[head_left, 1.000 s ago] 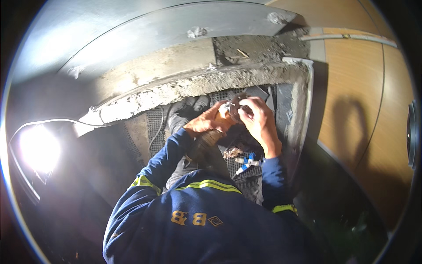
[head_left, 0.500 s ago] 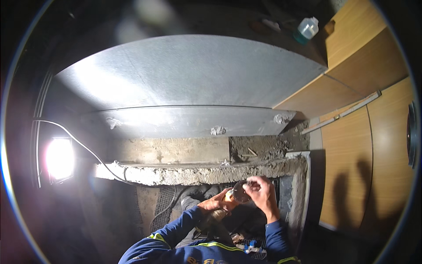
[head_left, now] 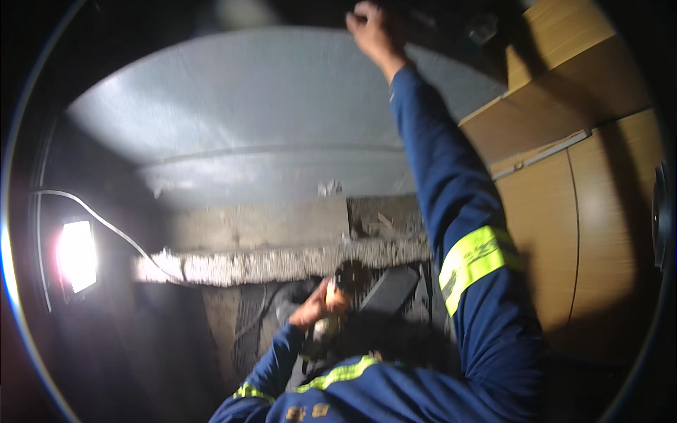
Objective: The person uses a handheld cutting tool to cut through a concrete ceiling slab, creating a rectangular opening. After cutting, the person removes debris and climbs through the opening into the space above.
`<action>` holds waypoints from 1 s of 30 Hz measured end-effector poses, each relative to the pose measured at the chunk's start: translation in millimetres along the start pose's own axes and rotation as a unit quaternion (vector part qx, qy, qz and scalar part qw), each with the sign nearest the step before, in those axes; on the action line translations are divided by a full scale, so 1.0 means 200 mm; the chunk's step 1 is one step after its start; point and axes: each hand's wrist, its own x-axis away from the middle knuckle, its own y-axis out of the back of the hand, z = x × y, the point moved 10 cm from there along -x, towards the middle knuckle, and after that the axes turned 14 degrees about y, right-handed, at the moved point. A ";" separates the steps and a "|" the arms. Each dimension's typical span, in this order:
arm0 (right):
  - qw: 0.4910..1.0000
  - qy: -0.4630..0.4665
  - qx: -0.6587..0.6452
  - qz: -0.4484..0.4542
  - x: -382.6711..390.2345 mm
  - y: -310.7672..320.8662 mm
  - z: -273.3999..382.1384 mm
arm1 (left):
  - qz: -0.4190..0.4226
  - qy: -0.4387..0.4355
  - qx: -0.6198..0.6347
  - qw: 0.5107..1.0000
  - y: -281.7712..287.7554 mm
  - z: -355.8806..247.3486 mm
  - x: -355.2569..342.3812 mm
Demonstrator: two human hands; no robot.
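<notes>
My left hand (head_left: 310, 310) is closed round the orange body of an angle grinder (head_left: 336, 299) in front of me. The grinder's dark round disc (head_left: 352, 276) points up beside the rough broken edge of the masonry. Stretched far forward, my right hand (head_left: 374, 32) is above the far edge of the large grey panel (head_left: 275, 99). Its fingers are slightly blurred and look partly bent and apart, with nothing visible in them. A clear bottle (head_left: 482, 29) stands in the dark to the right of that hand.
A bright work lamp (head_left: 77, 256) shines at the left, with a pale cable (head_left: 106, 222) running past it. The rough masonry ledge (head_left: 268, 265) crosses ahead of me. Wood-coloured panels (head_left: 539, 240) stand at the right, and a dark cable (head_left: 259, 317) lies lower left.
My right hand has left the grinder's disc and moved far forward and up, over the panel's far edge. My left hand still holds the grinder. The view has shifted slightly.
</notes>
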 end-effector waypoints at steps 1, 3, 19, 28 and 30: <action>1.000 -0.003 -0.030 -0.001 0.01 -0.02 0.05 | -0.023 -0.005 -0.027 0.999 0.08 0.03 0.01; 0.999 0.005 -0.051 0.015 0.12 0.16 0.25 | 0.009 -0.019 0.030 0.999 0.06 -0.03 -0.02; 0.755 -0.531 -0.230 0.309 2.40 0.84 0.90 | 0.023 0.089 0.114 0.989 -0.07 -0.13 -0.08; 0.716 -0.566 -0.403 0.075 1.70 0.63 0.74 | 0.059 0.035 0.110 0.992 -0.02 -0.07 0.07; 0.787 -0.457 -0.412 0.034 1.14 0.52 0.66 | 0.029 0.041 0.087 0.995 -0.01 -0.08 0.12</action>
